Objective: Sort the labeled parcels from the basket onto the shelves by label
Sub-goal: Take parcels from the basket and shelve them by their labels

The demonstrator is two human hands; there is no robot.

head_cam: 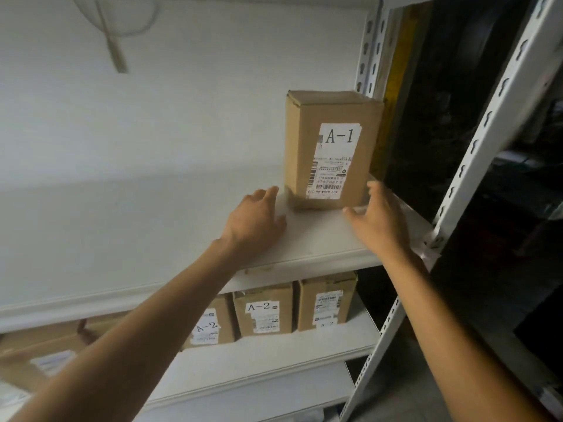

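White metal shelf [320, 239] carries the upright brown cardboard parcel labelled A-1 [330, 147], near its right post. Left hand [256, 220] and right hand [377, 220] flank its base, fingers spread, holding nothing. Best leave label facing out, box seated back from the edge.

You see matt brown cardboard on the A-1 parcel [330, 147], its white paper label [335, 161] slightly glossy. The upper shelf [320, 239] looks smooth, white-painted, perhaps metal. The perforated uprights [484, 126] are white-painted metal.
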